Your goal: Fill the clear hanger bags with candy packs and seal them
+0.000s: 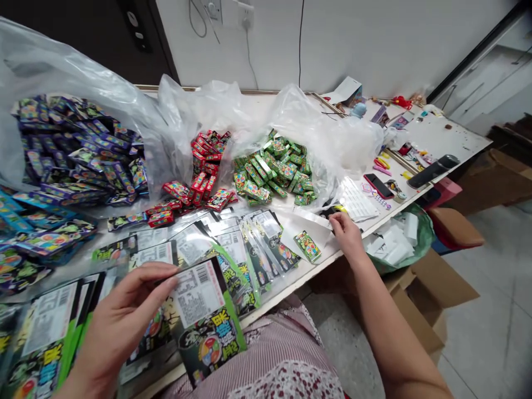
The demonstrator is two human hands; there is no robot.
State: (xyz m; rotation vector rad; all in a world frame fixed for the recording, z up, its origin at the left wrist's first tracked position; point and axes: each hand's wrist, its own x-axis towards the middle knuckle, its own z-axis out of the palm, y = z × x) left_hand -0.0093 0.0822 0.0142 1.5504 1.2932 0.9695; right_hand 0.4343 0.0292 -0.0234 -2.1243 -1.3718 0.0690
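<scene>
My left hand (120,321) grips a clear packet with a green and black printed card and a barcode label (203,316), held at the table's near edge over my lap. My right hand (347,235) reaches out to the right, its fingers pinched on the edge of a white paper strip (310,219) beside a sheet of white labels (357,202). One small green box (307,246) lies alone just left of that hand. A row of similar printed packets (245,244) lies overlapped between my hands.
Clear bags hold piles of small boxes: blue (78,149) at left, red (205,166) in the middle, green (276,172) at right. A red phone (378,185), a black cylinder (432,170) and small clutter lie far right. A green-lined bin (394,241) and cardboard boxes (432,288) stand below the table edge.
</scene>
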